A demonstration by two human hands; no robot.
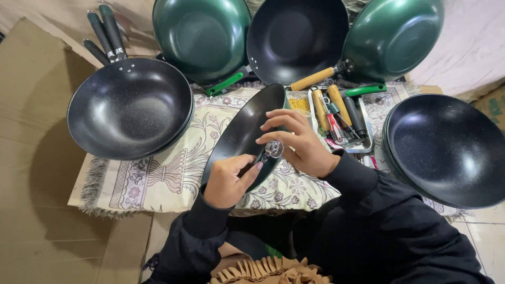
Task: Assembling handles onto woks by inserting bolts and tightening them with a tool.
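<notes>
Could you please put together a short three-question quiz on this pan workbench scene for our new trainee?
1. True or false: the pan held between the hands stands tilted on its edge.
2. Which hand pinches the small metal fitting at the pan's rim? A) left hand B) right hand
3. Where do the spare handles lie?

Key:
1. True.
2. B; the left hand grips the pan's edge beside it.
3. In the metal tray behind the right hand, on the patterned cloth.
</notes>
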